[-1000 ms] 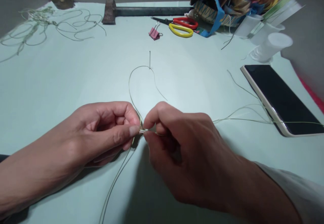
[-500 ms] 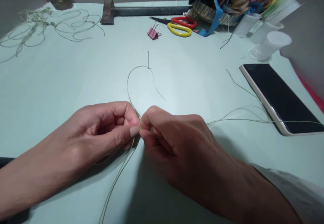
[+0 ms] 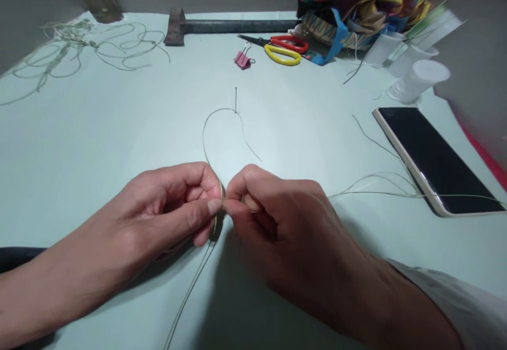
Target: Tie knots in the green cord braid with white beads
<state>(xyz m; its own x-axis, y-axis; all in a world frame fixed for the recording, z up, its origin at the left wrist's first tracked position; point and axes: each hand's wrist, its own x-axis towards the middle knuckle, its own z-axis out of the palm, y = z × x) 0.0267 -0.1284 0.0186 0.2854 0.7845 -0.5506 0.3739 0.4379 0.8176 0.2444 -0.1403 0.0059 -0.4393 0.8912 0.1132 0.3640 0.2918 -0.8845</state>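
Note:
Thin green cord (image 3: 189, 290) runs from the near edge of the table up to my left hand (image 3: 178, 213), whose thumb and forefinger pinch it. Beyond the fingers the cord curves up to a needle-like metal pin (image 3: 236, 100), and a thin tail trails to the right of it. Close beside, my right hand (image 3: 277, 218) has thumb and forefinger pressed together on a cord, their tips nearly touching the left fingertips. More cord stretches from behind the right hand across the phone (image 3: 439, 160). Fine detail between the fingertips is too small to tell.
A hammer-like tool (image 3: 241, 26), scissors (image 3: 285, 53) and a pink binder clip (image 3: 243, 59) lie at the back. Tangled cord (image 3: 75, 41) is at the back left. Colourful fabric (image 3: 356, 1) and white spools (image 3: 415, 81) stand at the back right.
The view has shifted slightly, so the things on the table appear a little lower. A small gap shows between the right forefinger and the cord at the left fingertips.

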